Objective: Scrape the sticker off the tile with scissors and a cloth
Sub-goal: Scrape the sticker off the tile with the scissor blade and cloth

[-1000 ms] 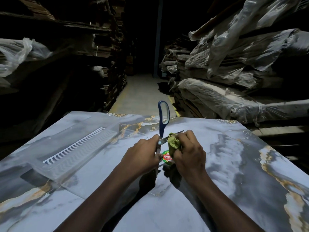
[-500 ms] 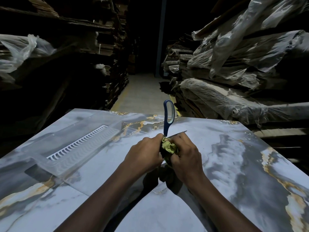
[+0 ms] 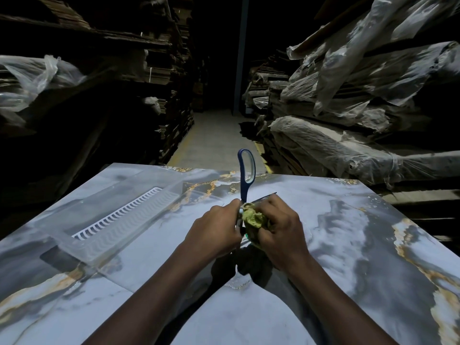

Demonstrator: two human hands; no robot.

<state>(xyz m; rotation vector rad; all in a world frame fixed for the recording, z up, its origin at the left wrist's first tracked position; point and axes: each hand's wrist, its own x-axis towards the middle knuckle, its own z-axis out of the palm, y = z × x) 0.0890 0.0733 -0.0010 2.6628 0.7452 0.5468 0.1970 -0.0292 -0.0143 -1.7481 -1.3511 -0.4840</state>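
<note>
View from a head-worn camera looking down at a large glossy marble-patterned tile (image 3: 348,220), grey and white with gold veins, lying flat in a dim warehouse aisle.

At far left, a crumpled clear plastic bag (image 3: 37,78) hangs over dark racks of stacked cardboard (image 3: 119,38). Below it, on the left part of the tile, rests a long clear plastic tray (image 3: 124,220) with a white slotted strip inside.

Near the middle of the tile, both bare forearms reach in from the bottom edge and the hands meet. The left hand (image 3: 214,232) is curled tightly around the middle of a pair of scissors (image 3: 243,190). Its fingers cover the pivot. One blue handle loop stands up beyond the hand, pointing away from the person, and a dark blade tip juts to the right behind the right hand's knuckles. Just right of the scissors, touching them, is a bunched yellow-green cloth (image 3: 254,217), gripped by the curled fingers and thumb of the right hand (image 3: 281,232). Between the two hands, low against the tile, a small green sliver shows; it seems to be the edge of the sticker (image 3: 247,235), with the rest hidden under the cloth and fingers.

Behind the tile, a pale concrete floor (image 3: 214,140) runs back to a blue post (image 3: 240,58). At right, dusty plastic-wrapped stacks (image 3: 348,150) are piled high.
</note>
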